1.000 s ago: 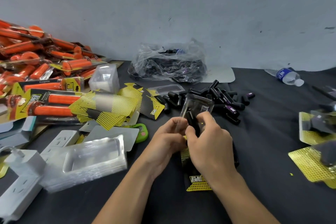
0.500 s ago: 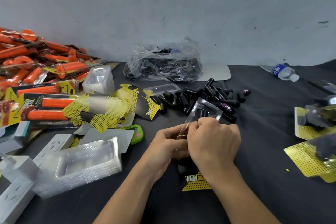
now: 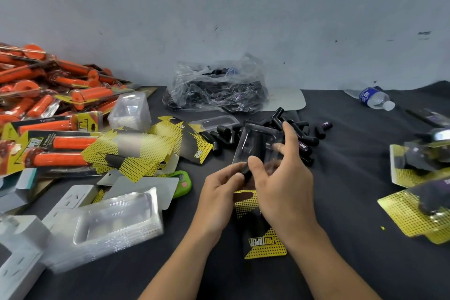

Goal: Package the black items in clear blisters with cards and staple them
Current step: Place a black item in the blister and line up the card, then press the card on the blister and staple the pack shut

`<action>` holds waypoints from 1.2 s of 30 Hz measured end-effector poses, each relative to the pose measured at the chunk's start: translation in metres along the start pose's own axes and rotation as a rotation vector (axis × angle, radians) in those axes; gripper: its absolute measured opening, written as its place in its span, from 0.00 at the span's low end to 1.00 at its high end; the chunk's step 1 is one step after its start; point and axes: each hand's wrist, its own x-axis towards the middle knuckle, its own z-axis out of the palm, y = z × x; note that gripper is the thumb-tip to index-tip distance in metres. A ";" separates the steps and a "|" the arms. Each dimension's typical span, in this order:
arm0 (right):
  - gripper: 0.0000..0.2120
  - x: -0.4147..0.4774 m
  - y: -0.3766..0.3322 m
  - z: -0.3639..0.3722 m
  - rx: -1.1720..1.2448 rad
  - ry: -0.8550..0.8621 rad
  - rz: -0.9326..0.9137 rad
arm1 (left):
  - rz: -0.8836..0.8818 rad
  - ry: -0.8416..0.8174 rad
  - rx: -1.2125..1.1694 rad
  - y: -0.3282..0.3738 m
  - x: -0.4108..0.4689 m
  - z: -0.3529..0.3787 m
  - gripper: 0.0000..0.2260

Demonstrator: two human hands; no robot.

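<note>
**Gripping the clear plastic blister (image 3: 258, 140) two-handed over the black-and-yellow printed card (image 3: 264, 245)**

You are holding the clear plastic blister tilted up off the table, with the near end low by your thumbs and the far end raised toward the loose parts. Your left hand (image 3: 219, 195) is curling its fingers and pinching the blister's near left corner. Your right hand (image 3: 286, 190) is gripping the blister too. Its thumb is pressing at the near end, its index finger is reaching up along the far right edge, and the other fingers are showing through the plastic. A black cylindrical item (image 3: 248, 171) is sitting at the blister's near end between your thumbs; how deep it is seated, cannot tell. The black-and-yellow printed card is lying flat on the dark table cloth (image 3: 341, 263) directly under your hands, partly covered by them.

A pile of loose black cylinders (image 3: 222, 130) is lying just beyond the blister, with a crumpled clear plastic bag (image 3: 214, 90) of dark parts behind it by the wall. On your left, a fanned stack of yellow dotted cards (image 3: 146, 151), a stack of empty clear blisters (image 3: 114, 221), a heap of orange grip packs (image 3: 73, 97), a small green object (image 3: 183, 184) and a white power strip (image 3: 68, 202) are lying. On your right, finished yellow-carded packs (image 3: 418, 204) and a plastic water bottle (image 3: 373, 98) on its side are lying.
</note>
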 end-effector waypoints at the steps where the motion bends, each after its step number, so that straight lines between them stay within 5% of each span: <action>1: 0.42 -0.001 -0.002 -0.001 0.024 -0.022 0.008 | 0.025 0.003 0.032 0.001 -0.002 0.001 0.12; 9: 0.28 -0.001 0.000 0.005 0.144 -0.101 0.095 | 0.113 0.122 0.158 0.003 -0.005 0.002 0.12; 13: 0.19 0.002 0.004 0.004 0.231 -0.124 0.167 | 0.191 0.088 0.299 0.000 -0.004 -0.001 0.26; 26: 0.11 0.007 0.012 0.011 0.304 -0.184 0.292 | 0.205 0.129 0.311 -0.001 -0.004 -0.003 0.12; 33: 0.08 0.000 0.010 0.016 0.340 -0.279 0.312 | 0.236 0.284 0.114 0.006 -0.004 -0.005 0.14; 36: 0.08 0.000 0.008 0.012 0.279 -0.314 0.257 | 0.076 0.216 -0.062 0.008 0.002 -0.012 0.17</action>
